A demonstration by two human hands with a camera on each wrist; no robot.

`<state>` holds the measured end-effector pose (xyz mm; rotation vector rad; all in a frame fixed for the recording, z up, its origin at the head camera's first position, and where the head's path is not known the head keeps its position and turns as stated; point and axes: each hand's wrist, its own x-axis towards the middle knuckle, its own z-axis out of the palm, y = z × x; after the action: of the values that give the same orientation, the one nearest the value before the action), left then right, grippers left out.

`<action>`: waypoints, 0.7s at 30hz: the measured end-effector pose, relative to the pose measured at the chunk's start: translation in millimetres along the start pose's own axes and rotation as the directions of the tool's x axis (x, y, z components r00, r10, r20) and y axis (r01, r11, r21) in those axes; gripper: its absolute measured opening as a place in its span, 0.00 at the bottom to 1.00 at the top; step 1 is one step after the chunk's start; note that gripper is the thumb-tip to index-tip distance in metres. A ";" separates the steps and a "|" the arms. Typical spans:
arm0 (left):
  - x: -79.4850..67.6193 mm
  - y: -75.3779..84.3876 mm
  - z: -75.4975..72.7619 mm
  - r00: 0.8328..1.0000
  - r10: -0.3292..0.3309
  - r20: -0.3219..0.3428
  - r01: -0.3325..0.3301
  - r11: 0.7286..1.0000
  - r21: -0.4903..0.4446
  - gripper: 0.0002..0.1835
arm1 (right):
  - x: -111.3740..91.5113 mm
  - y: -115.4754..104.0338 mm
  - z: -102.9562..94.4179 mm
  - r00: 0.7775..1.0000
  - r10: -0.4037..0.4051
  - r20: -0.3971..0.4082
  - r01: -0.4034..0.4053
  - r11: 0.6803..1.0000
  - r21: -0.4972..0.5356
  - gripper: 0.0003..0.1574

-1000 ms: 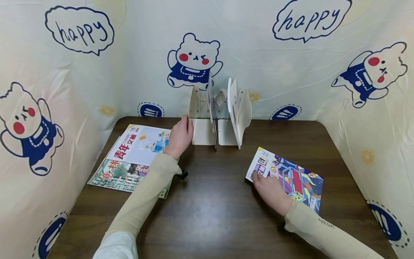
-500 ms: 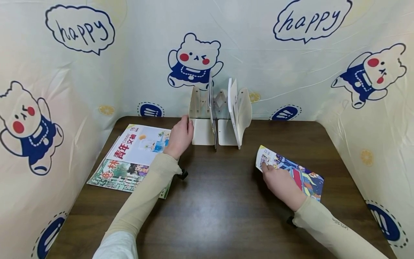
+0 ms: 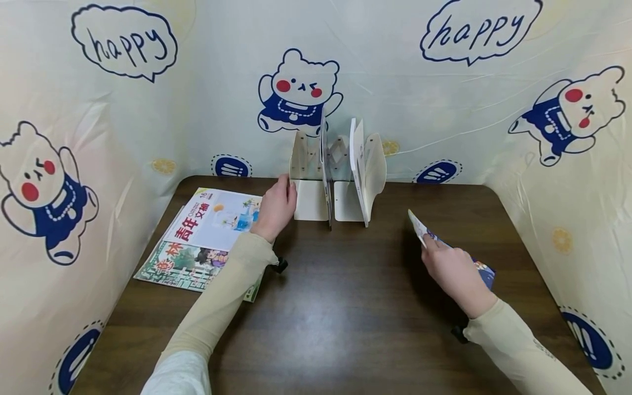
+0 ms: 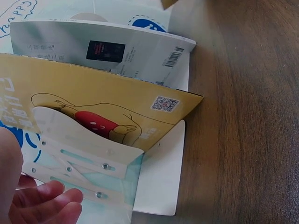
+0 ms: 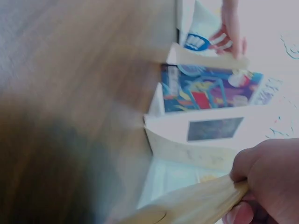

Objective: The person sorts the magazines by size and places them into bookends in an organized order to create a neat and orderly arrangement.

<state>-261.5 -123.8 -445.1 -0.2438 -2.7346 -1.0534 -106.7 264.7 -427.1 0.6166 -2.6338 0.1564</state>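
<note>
A white expandable bookend [image 3: 311, 200] stands at the back of the table, with a yellow-backed magazine [image 4: 117, 100] and a white book [image 4: 135, 53] upright in it. My left hand [image 3: 276, 208] holds its left end panel, with fingers curled at the panel's edge in the left wrist view. At the right my right hand [image 3: 456, 274] grips a colourful magazine [image 3: 485, 272], now raised and seen nearly edge-on. In the right wrist view the thumb and fingers pinch its yellow side [image 5: 201, 203]; much of it is hidden behind the hand.
Two or more magazines overlap on the table's left side: a white-covered one [image 3: 217, 214] over a green one [image 3: 185, 269], partly under my left forearm. The brown table [image 3: 326, 307] is bounded by printed cloth walls [image 3: 395, 82] at the back and sides.
My right hand has moved away to the right and lifted the magazine, tilting it from nearly flat to steep. My left hand stays at the bookend.
</note>
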 end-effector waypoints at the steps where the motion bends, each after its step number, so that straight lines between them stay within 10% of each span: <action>1: 0.0 -0.1 0.3 1.000 -0.001 0.000 0.001 1.000 0.000 0.23 | -0.3 2.3 -1.5 0.999 -0.012 -0.040 0.012 1.000 0.001 0.19; 21: -1.0 2.9 0.0 1.000 -0.020 0.009 0.020 1.000 -0.001 0.23 | -4.7 18.1 -39.5 0.936 0.043 -0.350 -0.030 0.999 0.042 0.23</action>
<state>-259.9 -121.7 -443.5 -0.2223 -2.7506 -1.0614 -95.8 290.8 -393.7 0.4990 -2.3006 0.2978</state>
